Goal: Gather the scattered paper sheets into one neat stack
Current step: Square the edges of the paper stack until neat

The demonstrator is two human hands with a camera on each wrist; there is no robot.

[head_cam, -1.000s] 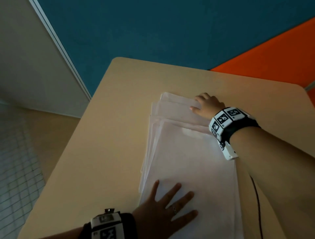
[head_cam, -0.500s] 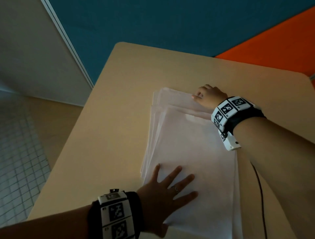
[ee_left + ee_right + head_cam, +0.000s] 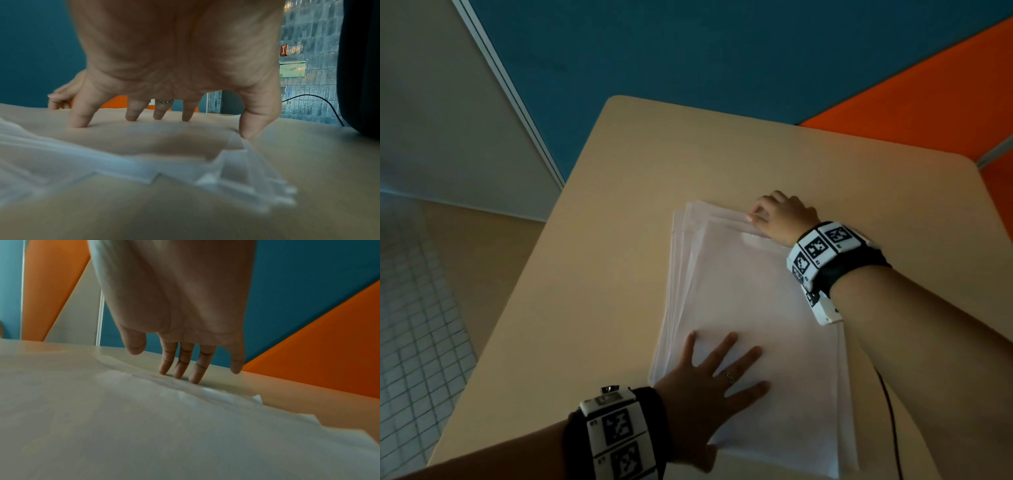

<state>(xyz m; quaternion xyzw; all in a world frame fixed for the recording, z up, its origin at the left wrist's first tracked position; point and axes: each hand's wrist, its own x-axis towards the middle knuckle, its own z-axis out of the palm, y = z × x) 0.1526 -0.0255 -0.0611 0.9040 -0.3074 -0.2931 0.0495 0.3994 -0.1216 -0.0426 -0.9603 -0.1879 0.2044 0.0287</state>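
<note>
Several white paper sheets (image 3: 756, 308) lie in a loose, slightly fanned pile on the beige table (image 3: 602, 240). My left hand (image 3: 709, 373) lies flat with spread fingers on the pile's near left part, fingertips (image 3: 79, 121) pressing the top sheet (image 3: 144, 138). My right hand (image 3: 777, 214) is at the pile's far edge, its straight fingers (image 3: 180, 369) touching the ends of the sheets (image 3: 123, 418). Offset corners (image 3: 267, 194) of the sheets stick out at the near edge.
A blue and orange wall (image 3: 688, 51) rises behind the table's far edge. A thin black cable (image 3: 890, 411) runs along the table on the right. Tiled floor (image 3: 414, 325) lies below the left table edge. Bare tabletop surrounds the pile.
My right hand has pulled the far edge of the sheets back toward me, so the far ends are closer together. The left hand stays flat on the pile.
</note>
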